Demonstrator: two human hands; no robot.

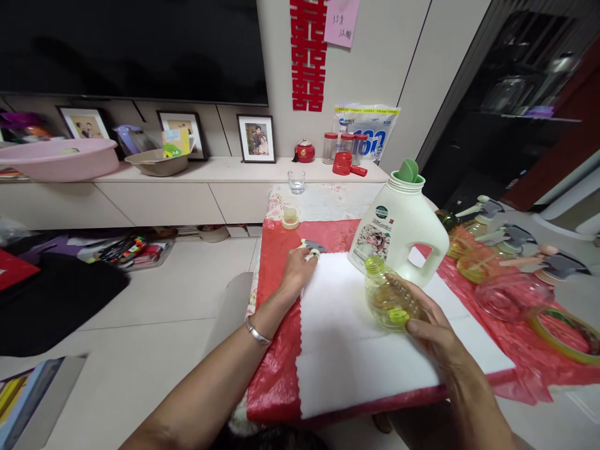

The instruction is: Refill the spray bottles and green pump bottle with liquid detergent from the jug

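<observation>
My right hand is wrapped round a clear yellow-green spray bottle, its neck bare and open at the top, tilted a little over the white sheet. At the sheet's far left corner, my left hand has its fingers closed on a grey and cream trigger spray head. Just behind the bottle stands a big pale green detergent jug with a green scoop-like cap in its mouth. A cream cap sits on the red cloth beyond my left hand.
Several assembled spray bottles stand along the table's right side, near a roll of tape. A glass of water is at the far edge. Behind, a cabinet carries frames, jars and a pink basin.
</observation>
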